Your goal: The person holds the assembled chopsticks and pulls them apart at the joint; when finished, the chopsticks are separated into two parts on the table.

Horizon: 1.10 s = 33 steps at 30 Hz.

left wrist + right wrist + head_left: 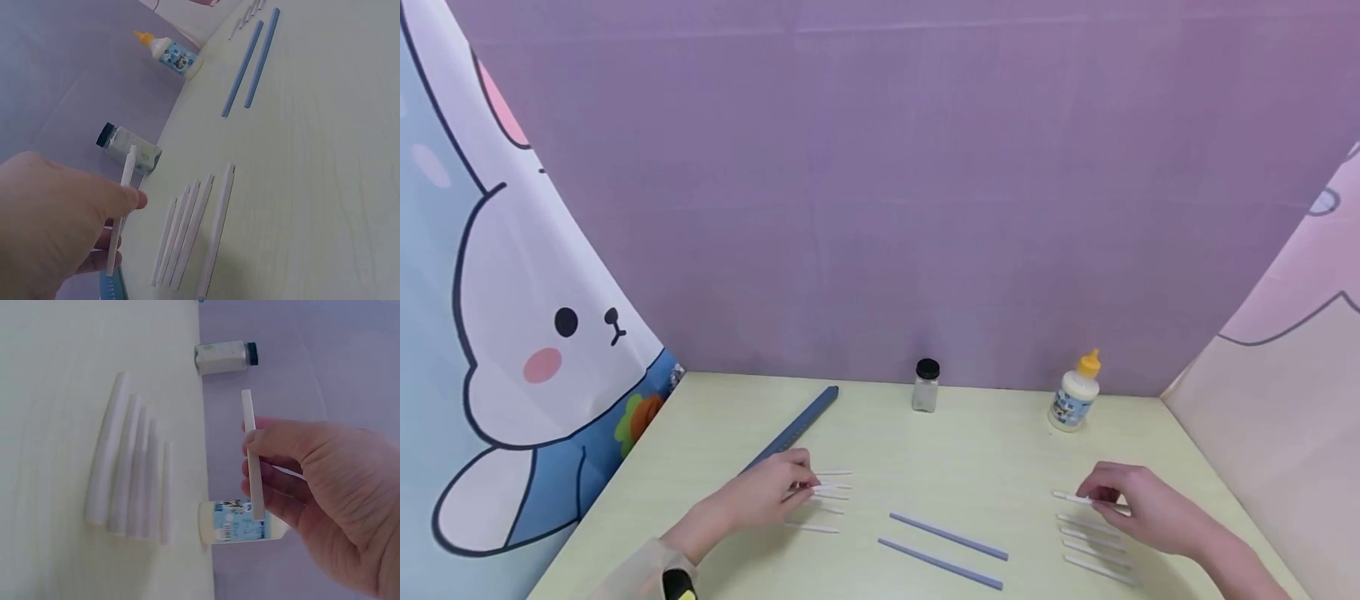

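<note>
Between thumb and fingers my left hand [767, 490] pinches a slim white stick [129, 169], raised above the table in the left wrist view. Several more white sticks [217, 230] lie side by side below that hand. My right hand [1150, 504] pinches another white stick [255, 478], also held up off the table. Beneath it a second row of white sticks [107, 453] lies roughly parallel. Two longer blue sticks, an upper one [949, 536] and a lower one [940, 564], rest slantwise on the table between the hands.
A blue ruler [793, 429] lies at an angle behind my left hand. Along the back stand a small clear jar [925, 396] with a black lid and a glue bottle [1071, 404] with a yellow nozzle. A purple cloth [880, 208] hangs behind the pale table [977, 467].
</note>
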Available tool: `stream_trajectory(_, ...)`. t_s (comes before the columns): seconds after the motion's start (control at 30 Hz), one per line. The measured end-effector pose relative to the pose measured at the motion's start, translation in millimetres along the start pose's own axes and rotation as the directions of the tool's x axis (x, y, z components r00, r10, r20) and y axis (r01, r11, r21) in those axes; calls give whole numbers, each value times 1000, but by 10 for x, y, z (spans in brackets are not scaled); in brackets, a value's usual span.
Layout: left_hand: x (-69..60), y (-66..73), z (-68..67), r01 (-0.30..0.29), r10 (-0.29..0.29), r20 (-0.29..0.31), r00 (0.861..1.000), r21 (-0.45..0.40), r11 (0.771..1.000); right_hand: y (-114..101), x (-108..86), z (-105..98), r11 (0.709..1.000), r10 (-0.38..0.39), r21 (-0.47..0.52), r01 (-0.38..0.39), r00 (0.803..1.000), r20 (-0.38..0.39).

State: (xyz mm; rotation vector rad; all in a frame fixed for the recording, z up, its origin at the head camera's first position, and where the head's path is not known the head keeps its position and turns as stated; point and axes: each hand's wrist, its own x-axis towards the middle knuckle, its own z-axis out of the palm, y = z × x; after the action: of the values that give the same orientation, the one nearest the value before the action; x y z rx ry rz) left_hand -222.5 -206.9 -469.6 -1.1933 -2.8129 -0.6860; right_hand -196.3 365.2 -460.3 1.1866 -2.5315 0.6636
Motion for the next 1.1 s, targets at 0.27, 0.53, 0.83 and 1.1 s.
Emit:
stream_trajectory(0.27, 102, -164, 120, -35, 43, -105, 994, 78, 996, 117, -24, 174, 1000, 9, -18, -9, 1000, -12)
stream_trajectory(0.53, 267, -297, 202, 62, -45, -133, 990, 122, 991, 191, -38, 290, 996, 81, -28, -80, 996, 21)
stream_trajectory(0.83, 422, -422, 317, 163, -145, -133, 980, 137, 977, 243, -64, 390, 990, 128, -67, -125, 991, 37)
stream_trajectory(1.1, 476, -442, 385, 147, -115, -134, 984, 255, 956, 260, -77, 434, 985, 150, -93, -145, 988, 44)
